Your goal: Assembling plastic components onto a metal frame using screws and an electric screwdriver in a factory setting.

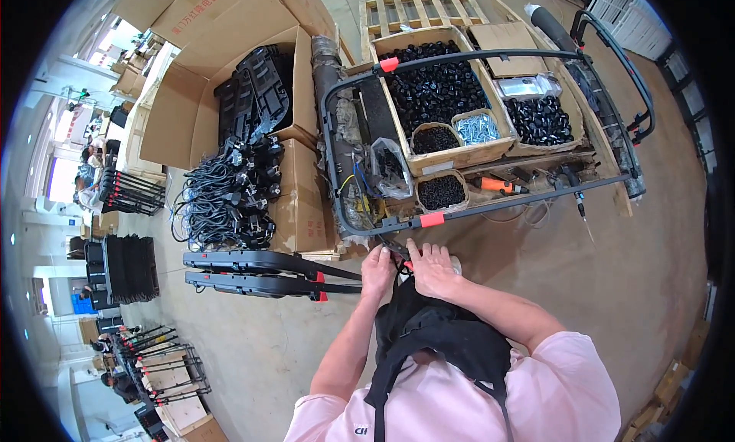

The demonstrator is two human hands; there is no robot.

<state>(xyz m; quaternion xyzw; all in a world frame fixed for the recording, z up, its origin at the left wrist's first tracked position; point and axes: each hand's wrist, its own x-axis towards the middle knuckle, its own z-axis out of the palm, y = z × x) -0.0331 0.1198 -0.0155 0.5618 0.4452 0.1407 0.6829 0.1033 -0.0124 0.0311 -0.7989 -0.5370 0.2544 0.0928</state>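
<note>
My left hand [377, 271] is closed at the near edge of the workbench, its thumb and fingers pressed on a small dark part [396, 247]. Beside it, my right hand [434, 269] reaches over the same spot, index finger pointing forward and the other fingers bent down. A bit of red shows under its palm; what it grips is mostly hidden. Just beyond both hands runs the near bar of a black tubular frame [501, 206] with red clips, lying across the bench. Two long black housings [237, 260] with red-marked arms extend leftward from beside my left hand.
On the bench stand a wooden box of black knobs [429, 82], a tray of silver screws [477, 128], a tub of small black pieces [442, 191], an orange power tool [499, 185] and a dark driver [576, 183]. Bundled cables [226, 189] lie by a cardboard carton [180, 124] at left.
</note>
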